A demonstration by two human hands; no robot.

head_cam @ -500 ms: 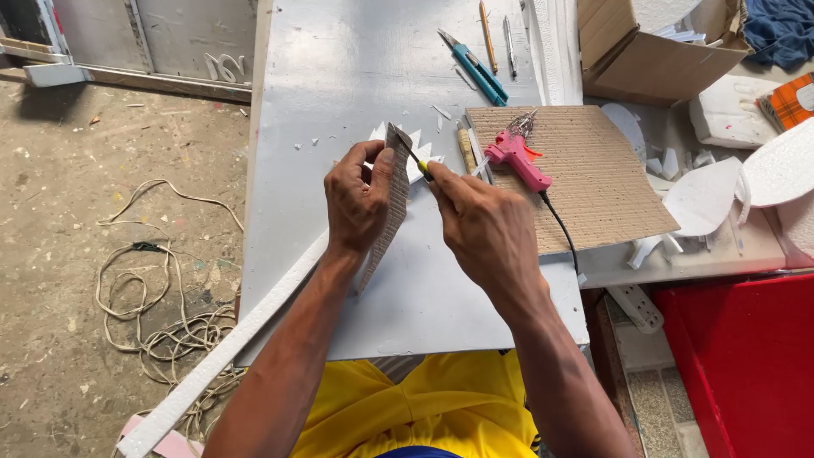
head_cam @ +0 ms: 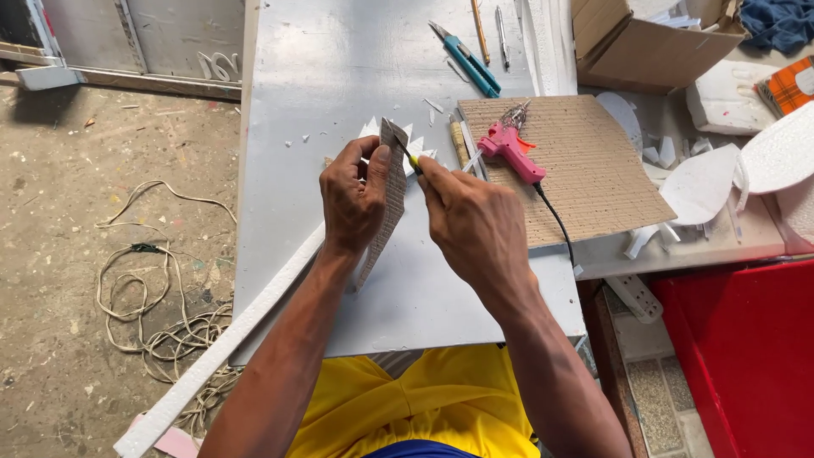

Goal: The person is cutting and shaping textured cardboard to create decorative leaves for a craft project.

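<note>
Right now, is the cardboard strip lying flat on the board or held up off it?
Held up. The left hand pinches the cardboard strip on edge above the grey board, while the right hand sets a small tool against its top.

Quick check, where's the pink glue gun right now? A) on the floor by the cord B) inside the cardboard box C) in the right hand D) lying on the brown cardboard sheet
D: the glue gun lies on the cardboard sheet, free of both hands; the right hand holds a small yellow-handled tool against the strip that the left hand grips.
</note>
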